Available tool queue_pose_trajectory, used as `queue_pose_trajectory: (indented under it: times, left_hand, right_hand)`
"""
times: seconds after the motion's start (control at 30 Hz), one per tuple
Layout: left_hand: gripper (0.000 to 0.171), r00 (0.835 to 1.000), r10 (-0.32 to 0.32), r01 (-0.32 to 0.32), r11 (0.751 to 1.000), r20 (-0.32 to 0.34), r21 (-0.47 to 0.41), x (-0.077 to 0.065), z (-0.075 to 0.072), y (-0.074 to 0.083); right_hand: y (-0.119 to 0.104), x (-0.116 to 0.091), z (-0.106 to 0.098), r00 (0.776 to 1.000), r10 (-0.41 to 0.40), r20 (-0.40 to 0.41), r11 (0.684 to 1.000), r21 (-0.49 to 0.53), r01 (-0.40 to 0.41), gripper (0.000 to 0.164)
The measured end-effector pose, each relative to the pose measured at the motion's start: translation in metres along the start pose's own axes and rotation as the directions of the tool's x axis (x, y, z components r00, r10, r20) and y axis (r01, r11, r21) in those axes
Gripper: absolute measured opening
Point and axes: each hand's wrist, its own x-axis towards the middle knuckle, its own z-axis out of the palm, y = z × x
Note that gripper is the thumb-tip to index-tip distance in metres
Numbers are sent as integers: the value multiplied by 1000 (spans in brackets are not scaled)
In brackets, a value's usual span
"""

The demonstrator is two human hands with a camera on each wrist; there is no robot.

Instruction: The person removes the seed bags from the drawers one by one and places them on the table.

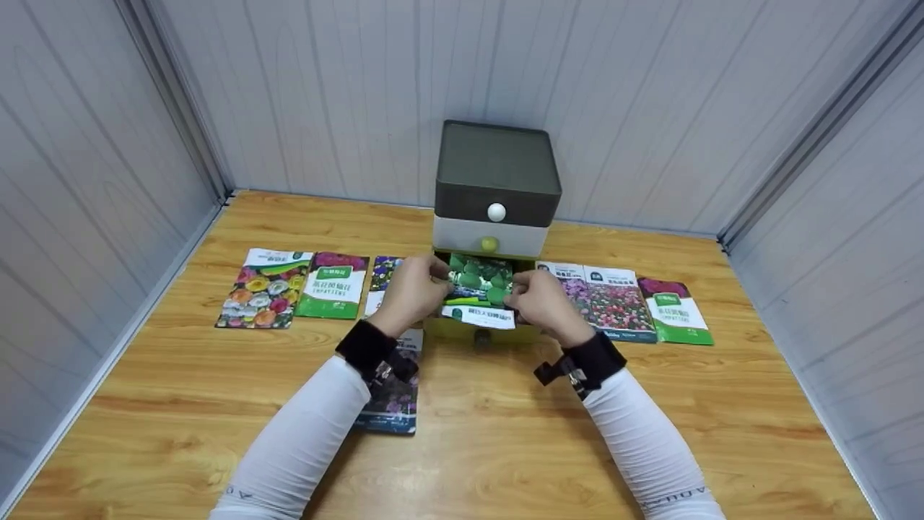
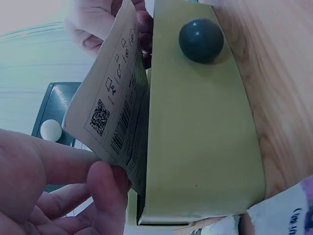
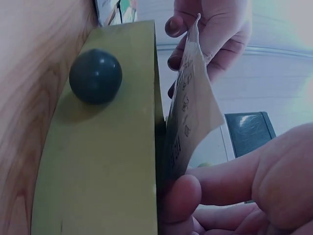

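My left hand (image 1: 411,295) and right hand (image 1: 548,305) pinch opposite side edges of a green seed packet (image 1: 478,280). The packet leans above the pulled-out yellow-green bottom drawer (image 1: 451,330), its far end inside. In the left wrist view, the underside of the packet (image 2: 105,112) shows a QR code and a barcode, close behind the drawer front (image 2: 195,132). Seen from the right wrist, my thumb and finger hold the packet's edge (image 3: 198,110) beside the drawer rim. A dark round knob (image 3: 95,77) sits on the drawer front. What lies inside the drawer is hidden.
The small drawer cabinet (image 1: 498,155) stands near the back wall, its upper drawers shut. Flower seed packets lie to the left (image 1: 267,289) and right (image 1: 619,303) of it. Another packet (image 1: 393,404) lies partly under my left forearm. Walls border the wooden table (image 1: 505,448).
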Motion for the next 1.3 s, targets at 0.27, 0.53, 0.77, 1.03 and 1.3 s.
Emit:
queue_pose_trajectory:
  times: [0.27,0.53,0.77,1.03,1.3]
  left_hand:
    - [27,1000,17,-17,1000,4,-22,-10,0,-6]
    - [28,999,-5,7,997,32,-74,-19,-3,-5]
    - [32,999,31,-30,995,11,-93,-28,-5,-9]
    - [51,998,-21,32,977,52,-211,-40,-11,-17]
    - [57,996,-11,33,967,86,-254,-46,-15,-26]
  right_hand:
    - [0,-8,3,998,-43,-43,998,-38,42,61]
    - [0,-20,5,995,-72,-62,995,-78,67,62]
    - [2,-31,10,994,-80,-70,996,-44,78,66]
    - [9,-37,19,995,-91,-35,990,103,94,71]
    - [8,-42,24,995,-91,-43,989,112,96,72]
